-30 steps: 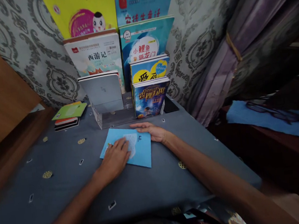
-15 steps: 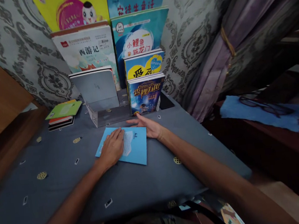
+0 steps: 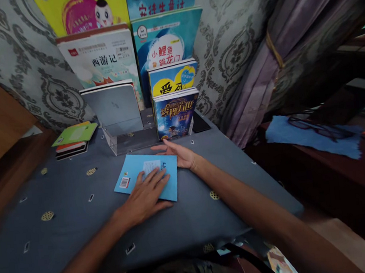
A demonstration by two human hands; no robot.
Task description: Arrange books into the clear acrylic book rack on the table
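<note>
A light blue book [image 3: 133, 165] lies flat on the cloth-covered table, its barcode side up. Over its lower right part rests my left hand [image 3: 147, 194], fingers spread, thumb by the book's near edge. My right hand [image 3: 179, 154] is at the far right corner of the book, palm turned inward and fingers stretched out; part of it is hidden behind the book's edge. Just beyond, a clear acrylic stand [image 3: 113, 144] holds a grey-covered book [image 3: 116, 111] on the left and a dark blue book [image 3: 175, 115] on the right.
More books, such as a white one [image 3: 100, 54] and a teal one [image 3: 168, 38], stand in rising tiers behind. A small book pile [image 3: 74, 137] lies at the left. A dark flat object [image 3: 200, 123] is beside the stand. Glasses lie on a blue cloth [image 3: 279, 130] at the right.
My left hand has slid right and nearer across the blue book, uncovering its barcode. My right hand stays at the far right corner. The view has shifted slightly.
</note>
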